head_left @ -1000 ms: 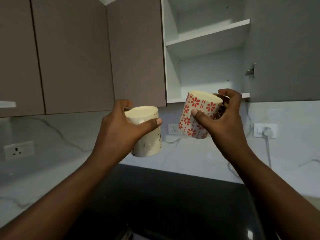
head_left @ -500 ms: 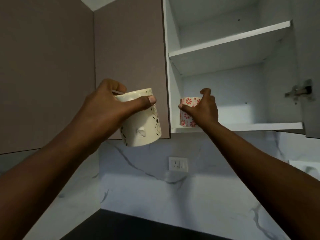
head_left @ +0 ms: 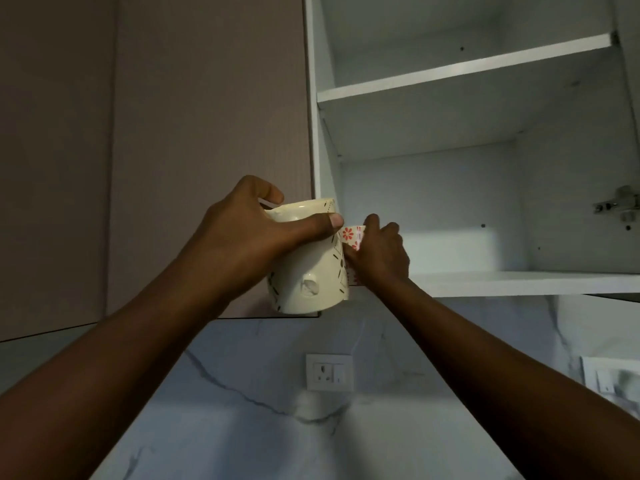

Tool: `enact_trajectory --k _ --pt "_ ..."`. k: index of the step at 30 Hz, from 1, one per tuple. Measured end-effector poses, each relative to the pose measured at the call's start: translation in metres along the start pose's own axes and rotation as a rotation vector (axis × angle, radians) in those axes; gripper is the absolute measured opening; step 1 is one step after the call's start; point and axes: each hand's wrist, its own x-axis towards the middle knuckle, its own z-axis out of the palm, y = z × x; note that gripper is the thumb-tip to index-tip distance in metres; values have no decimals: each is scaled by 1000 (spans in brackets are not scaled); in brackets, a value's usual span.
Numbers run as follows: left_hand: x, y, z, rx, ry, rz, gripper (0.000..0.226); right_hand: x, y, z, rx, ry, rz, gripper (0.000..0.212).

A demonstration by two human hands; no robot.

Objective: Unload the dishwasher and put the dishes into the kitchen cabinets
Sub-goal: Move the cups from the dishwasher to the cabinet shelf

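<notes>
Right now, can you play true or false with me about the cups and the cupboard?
1. The left hand holds a cream cup. True.
2. The flowery cup is up on the top shelf. False: it is at the bottom shelf, at the left end.
3. The right hand is on the flowery cup. True.
4. The cream cup is inside the cupboard. False: it is held in front of the cupboard's left edge.
5. The cupboard is full of plates. False: the only dish seen in it is the flowery cup.
</notes>
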Motion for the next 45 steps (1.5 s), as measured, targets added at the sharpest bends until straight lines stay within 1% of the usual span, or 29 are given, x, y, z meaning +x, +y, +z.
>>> enact_trajectory --k 5,7,9,11,13,15,17,19,21,23,25,28,30,31,34,36,38,40,42,44,45 --pt "32 -6 50 37 1 1 68 37 19 -33 65 -455 -124 38" --pt "43 -6 69 72 10 -3 67 48 27 -44 1 -525 -176 33" --pt "54 -4 88 132 15 -9 68 58 31 -45 -74 -475 -241 32" --pt "65 -1 108 229 36 5 70 67 37 -39 -157 -373 -294 31" --pt "73 -2 123 309 60 7 72 73 40 -31 -217 -320 -291 31" --pt "79 -7 138 373 89 -5 73 83 46 -26 -268 -325 -280 30" --pt "85 -14 149 429 106 -15 77 92 51 -25 -300 -390 -269 31" --pt "91 -21 158 447 114 -29 78 96 59 -27 -245 -447 -264 35" --pt "98 -25 166 455 108 -30 76 96 69 -29 -112 -478 -258 36" --pt "103 -30 173 504 93 -12 69 95 78 -29 -9 -469 -263 36" --pt "105 -34 179 565 81 14 61 97 83 -26 37 -463 -264 36" --pt "107 -39 185 634 94 98 54 100 84 -22 42 -459 -253 36" --pt "111 -40 185 675 102 162 53 100 79 -18 0 -425 -255 39" --pt "113 -41 184 692 89 167 54 100 77 -16 -23 -394 -248 42" --pt "119 -45 188 701 25 94 55 98 72 -8 -57 -312 -194 60" --pt "117 -47 194 679 14 76 54 95 72 -5 -118 -328 -235 62" --pt "113 -46 198 604 18 71 56 94 73 -7 -167 -369 -263 56" --pt "106 -45 198 513 30 60 64 95 75 -11 -206 -410 -254 44" --pt "98 -46 198 488 116 72 68 98 77 -13 -235 -425 -245 28" --pt "94 -49 199 522 168 104 59 101 79 -13 -248 -414 -230 12" --pt "94 -51 199 538 164 108 54 101 79 -12 -261 -414 -223 10"
